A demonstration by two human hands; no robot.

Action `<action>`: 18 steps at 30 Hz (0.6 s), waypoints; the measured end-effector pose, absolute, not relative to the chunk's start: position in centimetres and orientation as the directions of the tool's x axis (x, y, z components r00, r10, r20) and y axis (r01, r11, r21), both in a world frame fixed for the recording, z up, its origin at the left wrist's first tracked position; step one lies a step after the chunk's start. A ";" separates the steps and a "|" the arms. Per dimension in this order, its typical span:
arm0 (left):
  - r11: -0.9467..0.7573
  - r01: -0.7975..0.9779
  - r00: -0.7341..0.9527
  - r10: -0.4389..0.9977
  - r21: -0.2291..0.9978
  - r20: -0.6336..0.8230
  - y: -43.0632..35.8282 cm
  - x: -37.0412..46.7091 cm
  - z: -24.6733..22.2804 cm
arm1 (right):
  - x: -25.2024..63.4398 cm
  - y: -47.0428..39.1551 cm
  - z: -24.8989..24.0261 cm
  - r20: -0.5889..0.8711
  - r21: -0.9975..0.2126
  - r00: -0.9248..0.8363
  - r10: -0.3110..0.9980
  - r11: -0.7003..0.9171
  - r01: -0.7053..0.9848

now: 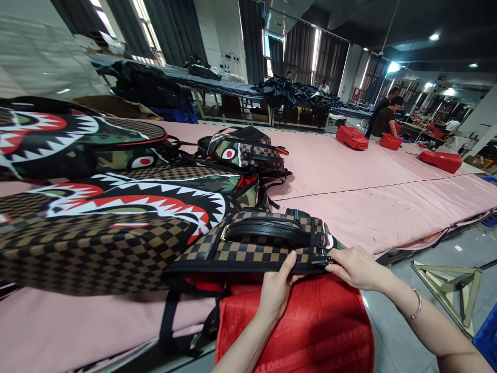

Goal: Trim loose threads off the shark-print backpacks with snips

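Note:
A brown-and-black checkered backpack (252, 255) with a black carry handle (272, 232) lies in front of me at the table's edge. Its opening faces me, and red fabric (310, 321) hangs below the black-trimmed rim. My left hand (277, 290) grips that rim from below, thumb on the checkered side and fingers hidden underneath. At the backpack's right end, my right hand (355, 267) pinches the corner beside a dark zipper pull (323, 261). Whether the fingertips hold the pull itself or only the edge, I cannot tell.
More shark-mouth backpacks (128, 207) lie close on the left, with a smaller one (244, 153) behind. Several red bags (352, 138) sit on the pink-covered table (388, 202). Two people (386, 116) stand at its far right. A metal stand (450, 290) is on the floor.

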State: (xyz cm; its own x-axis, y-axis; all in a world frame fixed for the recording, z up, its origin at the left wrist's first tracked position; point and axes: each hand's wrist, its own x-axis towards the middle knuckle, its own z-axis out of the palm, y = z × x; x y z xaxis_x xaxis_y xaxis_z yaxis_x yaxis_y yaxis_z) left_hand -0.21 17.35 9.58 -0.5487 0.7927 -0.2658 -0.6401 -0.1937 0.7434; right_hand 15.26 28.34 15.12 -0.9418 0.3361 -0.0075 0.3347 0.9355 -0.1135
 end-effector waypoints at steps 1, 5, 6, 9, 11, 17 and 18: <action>-0.191 -0.640 -0.543 0.798 0.744 -0.262 17.4 -0.2 9.5 | 15.3 28.3 15.0 -0.022 -0.094 -0.941 0.339 0.936 0.339; -0.184 -0.637 -0.543 0.797 0.749 -0.266 17.4 -0.2 9.5 | 15.1 28.5 14.5 -0.041 -0.060 -0.954 0.298 0.952 0.300; -0.186 -0.637 -0.547 0.793 0.748 -0.268 17.3 -0.2 9.6 | 15.0 28.6 14.5 -0.042 -0.048 -0.957 0.287 0.956 0.289; -0.197 -0.633 -0.556 0.789 0.748 -0.263 17.3 -0.1 9.9 | 14.6 28.8 14.6 -0.043 0.001 -0.967 0.250 0.968 0.250; -0.197 -0.629 -0.557 0.788 0.752 -0.260 17.3 -0.1 10.0 | 14.4 28.9 14.9 -0.048 0.039 -0.973 0.226 0.974 0.224; -0.185 -0.632 -0.551 0.791 0.753 -0.268 17.3 -0.2 9.6 | 14.0 29.4 15.4 -0.063 0.116 -0.987 0.149 0.983 0.141; -0.185 -0.632 -0.550 0.792 0.753 -0.267 17.3 -0.2 9.6 | 14.0 29.5 15.4 -0.063 0.121 -0.988 0.142 0.984 0.134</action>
